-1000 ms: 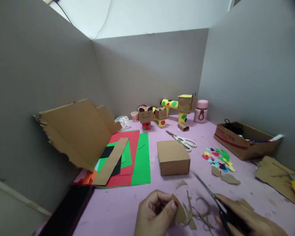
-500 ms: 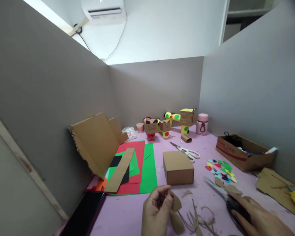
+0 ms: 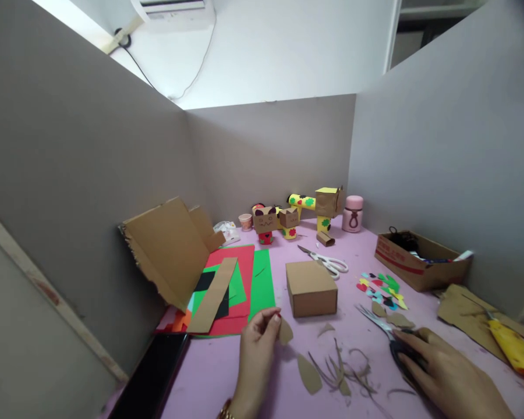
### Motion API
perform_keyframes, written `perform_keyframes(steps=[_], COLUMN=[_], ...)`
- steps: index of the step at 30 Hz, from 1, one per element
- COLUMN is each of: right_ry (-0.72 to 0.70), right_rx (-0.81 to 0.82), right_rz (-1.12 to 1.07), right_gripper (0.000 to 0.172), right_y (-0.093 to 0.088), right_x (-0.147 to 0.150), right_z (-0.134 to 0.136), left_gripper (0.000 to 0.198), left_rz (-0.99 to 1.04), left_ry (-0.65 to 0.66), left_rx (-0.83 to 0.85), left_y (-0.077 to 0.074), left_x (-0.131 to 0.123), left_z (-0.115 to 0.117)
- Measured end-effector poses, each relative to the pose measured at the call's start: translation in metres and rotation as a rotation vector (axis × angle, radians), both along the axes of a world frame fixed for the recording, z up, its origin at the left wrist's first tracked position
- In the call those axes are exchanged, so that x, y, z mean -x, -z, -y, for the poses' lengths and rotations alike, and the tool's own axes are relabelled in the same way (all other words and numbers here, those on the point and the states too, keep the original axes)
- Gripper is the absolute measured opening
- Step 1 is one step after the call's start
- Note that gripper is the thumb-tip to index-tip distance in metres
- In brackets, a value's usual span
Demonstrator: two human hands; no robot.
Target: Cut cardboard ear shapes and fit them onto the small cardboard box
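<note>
Between the thumb and fingers of my left hand (image 3: pixel 261 334) is pinched a small brown cardboard piece (image 3: pixel 285 331) with a rounded edge. My right hand (image 3: pixel 441 364) grips black-handled scissors (image 3: pixel 378 321), their blades pointing away to the left near the table. Below the left hand's piece lies a leaf-shaped cardboard cutout (image 3: pixel 309 374). Thin curled cardboard trimmings (image 3: pixel 343 372) are scattered between my hands. Beyond the scissor tips rest more small cardboard cutouts (image 3: pixel 399 320). A closed cardboard box (image 3: pixel 312 289) stands just past my left hand.
White-handled scissors (image 3: pixel 329 263) lie behind the box, with colourful paper shapes (image 3: pixel 382 289) to their right. An open carton (image 3: pixel 423 262), a yellow tool (image 3: pixel 510 346) and a pink bottle (image 3: pixel 353 215) are rightward. Leftward are coloured sheets (image 3: pixel 262 279), propped cardboard (image 3: pixel 166 250) and a phone (image 3: pixel 151 372).
My left hand has shifted left with its cardboard piece, showing more of the leaf-shaped cutout on the table. The right hand still grips the scissors. The view has tilted slightly.
</note>
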State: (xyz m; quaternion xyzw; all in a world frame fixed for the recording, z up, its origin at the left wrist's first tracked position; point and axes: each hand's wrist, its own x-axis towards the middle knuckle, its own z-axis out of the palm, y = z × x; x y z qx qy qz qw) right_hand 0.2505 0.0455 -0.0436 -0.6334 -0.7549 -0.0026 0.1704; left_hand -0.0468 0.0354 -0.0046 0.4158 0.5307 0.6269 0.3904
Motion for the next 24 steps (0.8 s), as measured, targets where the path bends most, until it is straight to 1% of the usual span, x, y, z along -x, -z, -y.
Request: perform_keyframes(steps=[4, 6, 7, 8, 9, 11, 12, 14, 16, 19, 22, 24], right_ry=[-0.002, 0.006, -0.012, -0.045, -0.104, -0.328, -0.388, -0.425, -0.409, -0.372, -0.382, -0.409], right_rx=[-0.047, -0.107, -0.119, -0.122, -0.086, 0.125, 0.179, 0.18, 0.148, 0.14, 0.153, 0.191], right_rz=[-0.041, -0.105, -0.143, -0.184, -0.222, -0.246, -0.248, -0.231, -0.228, -0.272, -0.366, -0.467], right_gripper=[0.035, 0.035, 0.035, 0.034, 0.033, 0.029, 0.026, 0.024, 0.025, 0.015, 0.016, 0.017], right_y=[-0.001, -0.006, -0.011, -0.017, -0.023, -0.038, -0.044, -0.052, -0.053, -0.047, -0.04, -0.04], right_x=[0.001, 0.008, 0.015, 0.025, 0.037, 0.067, 0.083, 0.113, 0.136, 0.154, 0.159, 0.156], right_z=[0.002, 0.006, 0.01, 0.014, 0.018, 0.025, 0.028, 0.03, 0.029, 0.025, 0.023, 0.021], left_gripper=[0.022, 0.023, 0.024, 0.024, 0.024, 0.023, 0.023, 0.024, 0.025, 0.029, 0.033, 0.032], left_rz=[-0.02, -0.04, -0.051, -0.063, -0.076, -0.1, -0.109, -0.12, -0.121, -0.114, -0.109, -0.11], left_ry=[0.03, 0.029, 0.027, 0.025, 0.023, 0.02, 0.018, 0.011, 0.005, -0.004, -0.008, -0.005], left_rx=[0.016, 0.007, -0.002, -0.011, -0.019, -0.031, -0.036, -0.044, -0.051, -0.06, -0.061, -0.055], left_y=[0.006, 0.008, 0.009, 0.01, 0.01, 0.01, 0.01, 0.01, 0.008, 0.007, 0.006, 0.007], left_x=[0.001, 0.001, 0.001, 0.001, 0.001, 0.001, 0.001, 0.002, 0.003, 0.004, 0.003, 0.003], left_z=[-0.004, -0.004, -0.004, -0.004, -0.003, -0.002, -0.001, 0.0, 0.001, 0.001, 0.0, 0.0])
